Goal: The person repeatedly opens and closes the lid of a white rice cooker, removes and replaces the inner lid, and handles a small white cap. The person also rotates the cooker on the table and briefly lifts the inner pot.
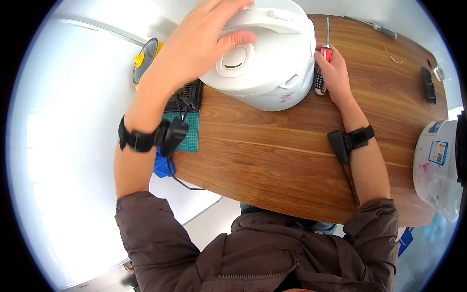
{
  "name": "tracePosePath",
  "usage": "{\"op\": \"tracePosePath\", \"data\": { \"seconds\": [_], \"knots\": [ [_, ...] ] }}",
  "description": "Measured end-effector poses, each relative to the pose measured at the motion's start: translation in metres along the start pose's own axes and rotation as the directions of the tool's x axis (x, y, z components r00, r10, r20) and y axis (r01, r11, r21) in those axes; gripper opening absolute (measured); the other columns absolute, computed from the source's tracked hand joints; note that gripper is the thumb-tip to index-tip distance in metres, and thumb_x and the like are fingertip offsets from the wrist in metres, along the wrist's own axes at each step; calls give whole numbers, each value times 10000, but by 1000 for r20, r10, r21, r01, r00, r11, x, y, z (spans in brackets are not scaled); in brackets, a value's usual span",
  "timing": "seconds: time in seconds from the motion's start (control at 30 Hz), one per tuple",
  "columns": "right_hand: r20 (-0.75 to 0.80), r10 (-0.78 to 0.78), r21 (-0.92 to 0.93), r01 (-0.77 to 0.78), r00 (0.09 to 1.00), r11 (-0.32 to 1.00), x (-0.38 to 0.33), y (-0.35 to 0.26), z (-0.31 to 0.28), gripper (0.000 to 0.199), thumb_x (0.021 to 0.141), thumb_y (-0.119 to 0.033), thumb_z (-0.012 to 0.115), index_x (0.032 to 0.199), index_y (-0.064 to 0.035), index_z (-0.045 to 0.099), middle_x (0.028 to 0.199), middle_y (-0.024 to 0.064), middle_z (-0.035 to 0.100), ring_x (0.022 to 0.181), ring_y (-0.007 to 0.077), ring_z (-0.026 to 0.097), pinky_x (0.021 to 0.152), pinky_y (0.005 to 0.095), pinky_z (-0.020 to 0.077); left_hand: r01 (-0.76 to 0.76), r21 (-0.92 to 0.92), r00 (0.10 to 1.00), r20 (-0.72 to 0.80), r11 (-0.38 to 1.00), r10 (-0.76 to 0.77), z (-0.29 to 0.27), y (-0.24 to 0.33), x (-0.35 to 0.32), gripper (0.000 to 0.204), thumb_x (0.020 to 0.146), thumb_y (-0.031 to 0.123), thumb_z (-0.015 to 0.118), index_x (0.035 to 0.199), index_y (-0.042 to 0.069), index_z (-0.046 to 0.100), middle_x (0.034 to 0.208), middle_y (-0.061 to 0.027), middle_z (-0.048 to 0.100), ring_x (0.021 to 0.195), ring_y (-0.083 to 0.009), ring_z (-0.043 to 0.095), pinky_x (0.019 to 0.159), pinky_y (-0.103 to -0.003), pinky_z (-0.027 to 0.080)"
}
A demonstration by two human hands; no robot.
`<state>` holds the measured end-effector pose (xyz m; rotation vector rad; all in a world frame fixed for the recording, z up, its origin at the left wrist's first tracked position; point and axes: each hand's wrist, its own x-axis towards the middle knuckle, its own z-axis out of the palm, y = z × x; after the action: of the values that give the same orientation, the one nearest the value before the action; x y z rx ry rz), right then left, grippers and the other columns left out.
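Note:
A white rice cooker (265,63) with a domed lid and a small pink flower print stands at the back of the wooden table. Above its lid, beside the carrying handle (267,20), my left hand (204,39) is stretched out, thumb spread from the fingers. The thumb lies over the lid near the round steam vent (234,59); whether it touches cannot be made out. At the cooker's right side my right hand (335,73) is closed round a screwdriver (327,51) with a red, black and white handle, its metal shaft pointing away from me. Some right fingertips are hidden.
Left of the cooker are a yellow-rimmed lid (148,56), a black device (193,95) and a green cutting mat (192,134). A soldering iron (384,31) lies at the back right, a black object (428,85) nearer. Another white appliance (430,177) stands at the right edge.

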<state>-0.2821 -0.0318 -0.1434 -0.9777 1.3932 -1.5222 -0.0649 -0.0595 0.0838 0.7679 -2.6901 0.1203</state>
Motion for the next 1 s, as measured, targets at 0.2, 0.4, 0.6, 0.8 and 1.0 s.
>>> {"op": "tracePosePath", "data": {
  "seconds": [0.2, 0.4, 0.6, 0.8, 1.0],
  "knots": [
    [13, -6, 40, 6, 1000, 999, 2, 1, -2, 264, 985, -211, 643, 1127, 1, 709, 970, 54, 724, 838, 111, 635, 784, 282, 519, 116, -146, 961, 267, 982, -73, 8, -41, 8, 384, 996, 199, 659, 1306, 13, 529, 1155, -191, 613, 1100, -355, 600, 1000, -419, 466],
    [4, -27, 13, 27, 1000, 1000, 2, 3, -3, 263, 980, -212, 647, 1126, -2, 708, 970, 56, 722, 834, 113, 633, 773, 281, 520, 139, -446, 990, 50, 884, -131, 1, -68, -9, 446, 1047, 371, 602, 1283, -2, 539, 1192, -175, 621, 1069, -280, 619, 936, -383, 489],
    [-18, -49, 7, 49, 999, 999, 6, 9, -2, 262, 973, -213, 658, 1137, -16, 713, 961, 45, 718, 829, 113, 629, 775, 279, 514, 61, -878, 854, -201, 474, -481, 19, -120, -44, 310, 1062, 259, 578, 1284, 45, 613, 1191, -71, 648, 1069, -186, 657, 901, -342, 556],
    [-10, -34, 39, 34, 999, 999, 4, 6, 0, 256, 989, -210, 643, 1142, -14, 705, 971, 33, 720, 841, 108, 627, 775, 276, 510, -133, -972, 784, -221, 191, -581, 20, -129, -58, 309, 1064, 258, 572, 1287, 46, 611, 1196, -71, 649, 1073, -185, 657, 905, -342, 555],
    [9, -2, 38, 2, 1000, 999, 6, 8, -5, 250, 994, -208, 644, 1151, -21, 698, 984, 26, 723, 876, 100, 633, 804, 273, 510, -188, -976, 760, -213, 106, -614, 31, -128, -64, 309, 1067, 256, 566, 1289, 47, 609, 1201, -71, 650, 1078, -184, 657, 908, -341, 554]
  ]
}}
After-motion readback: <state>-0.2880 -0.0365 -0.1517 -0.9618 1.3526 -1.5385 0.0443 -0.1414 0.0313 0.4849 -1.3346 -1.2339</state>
